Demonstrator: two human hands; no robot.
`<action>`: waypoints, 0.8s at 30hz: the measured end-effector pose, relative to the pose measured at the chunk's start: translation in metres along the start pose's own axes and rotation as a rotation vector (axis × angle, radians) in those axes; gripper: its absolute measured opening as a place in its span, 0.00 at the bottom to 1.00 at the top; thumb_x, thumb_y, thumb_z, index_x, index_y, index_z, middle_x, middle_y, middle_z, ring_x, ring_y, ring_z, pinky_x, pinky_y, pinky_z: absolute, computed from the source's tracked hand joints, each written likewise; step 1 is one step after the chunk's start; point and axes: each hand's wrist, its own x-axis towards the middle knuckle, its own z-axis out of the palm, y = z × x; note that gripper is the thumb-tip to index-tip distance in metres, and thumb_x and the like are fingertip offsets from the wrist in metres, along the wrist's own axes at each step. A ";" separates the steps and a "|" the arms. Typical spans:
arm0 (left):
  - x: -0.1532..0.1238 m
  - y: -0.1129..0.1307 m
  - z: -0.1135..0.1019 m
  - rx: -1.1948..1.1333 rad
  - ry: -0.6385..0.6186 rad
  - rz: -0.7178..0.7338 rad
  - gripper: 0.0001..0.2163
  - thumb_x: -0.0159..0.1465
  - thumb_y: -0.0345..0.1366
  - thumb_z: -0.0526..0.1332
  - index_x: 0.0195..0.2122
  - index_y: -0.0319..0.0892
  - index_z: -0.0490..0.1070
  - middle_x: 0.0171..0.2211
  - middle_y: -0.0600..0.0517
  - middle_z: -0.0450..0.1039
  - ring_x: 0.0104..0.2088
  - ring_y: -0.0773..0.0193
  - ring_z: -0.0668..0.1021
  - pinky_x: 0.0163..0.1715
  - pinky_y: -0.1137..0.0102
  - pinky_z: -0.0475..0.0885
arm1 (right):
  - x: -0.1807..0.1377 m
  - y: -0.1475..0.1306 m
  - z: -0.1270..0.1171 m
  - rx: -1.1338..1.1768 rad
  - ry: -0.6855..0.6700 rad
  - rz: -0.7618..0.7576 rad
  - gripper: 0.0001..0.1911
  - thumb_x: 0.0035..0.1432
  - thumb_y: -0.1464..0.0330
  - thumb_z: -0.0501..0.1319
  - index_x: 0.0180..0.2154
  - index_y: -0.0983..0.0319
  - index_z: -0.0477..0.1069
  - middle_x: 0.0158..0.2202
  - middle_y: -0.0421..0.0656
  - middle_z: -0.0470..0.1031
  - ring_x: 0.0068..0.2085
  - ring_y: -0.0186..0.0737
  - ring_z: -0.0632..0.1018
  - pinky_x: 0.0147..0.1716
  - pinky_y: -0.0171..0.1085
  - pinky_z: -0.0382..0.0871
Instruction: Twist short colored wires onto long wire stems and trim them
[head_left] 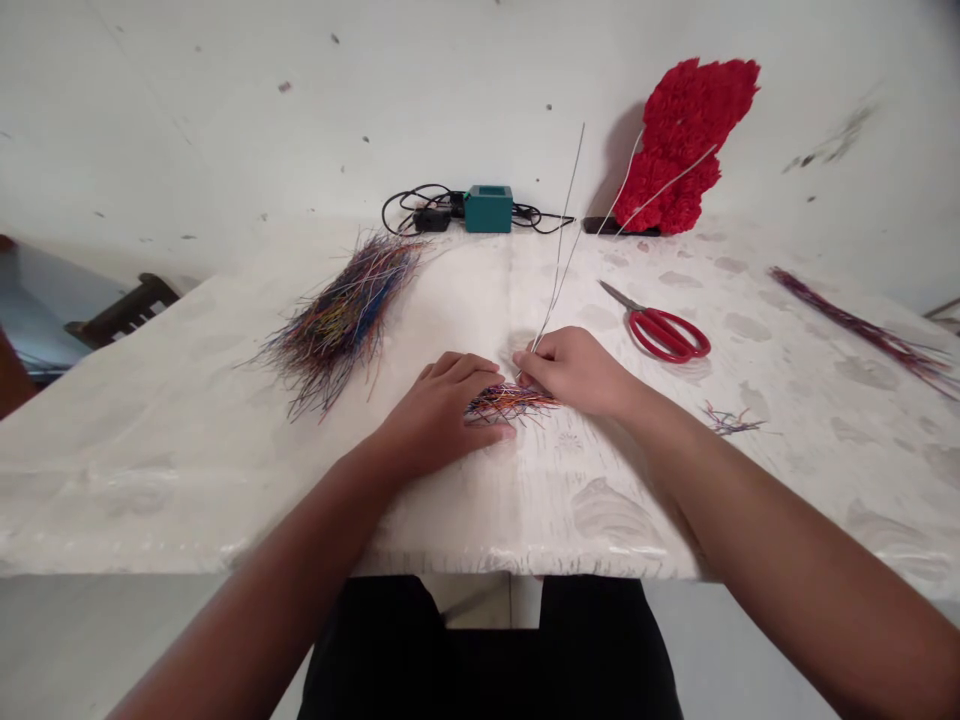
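My left hand (442, 412) curves round a small bundle of thin coloured wires (510, 400) on the table, fingers on its far side and thumb on the near side. Just right of it, my right hand (570, 365) is closed in a pinch on long thin pale wires (556, 290), which rise from the fingertips toward the wall. Their lower ends are partly hidden at the bundle. Scissors with red handles (664, 333) lie beyond my right hand, blades pointing away to the left.
A large heap of coloured wires (349, 310) lies at left. Against the wall stand a teal box (488, 210) with black cables and a red ruffled object (686, 140). Wire scraps (731, 420) and a long wire bundle (855, 322) lie at right. The table's edge (480, 560) is near me.
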 end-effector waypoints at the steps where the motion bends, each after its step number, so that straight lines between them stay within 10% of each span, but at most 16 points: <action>1: 0.001 0.000 0.001 0.012 0.011 0.003 0.21 0.59 0.44 0.66 0.52 0.45 0.70 0.54 0.50 0.71 0.55 0.53 0.69 0.58 0.55 0.65 | 0.000 -0.001 0.000 0.008 -0.009 -0.010 0.20 0.61 0.62 0.56 0.21 0.64 0.74 0.18 0.40 0.68 0.22 0.33 0.67 0.26 0.37 0.56; 24: 0.009 0.005 0.005 0.127 0.037 0.079 0.13 0.65 0.44 0.62 0.45 0.43 0.75 0.43 0.49 0.71 0.44 0.56 0.70 0.49 0.59 0.67 | -0.001 -0.003 0.000 -0.105 0.024 -0.029 0.20 0.61 0.63 0.55 0.18 0.63 0.66 0.20 0.40 0.67 0.24 0.33 0.66 0.26 0.37 0.53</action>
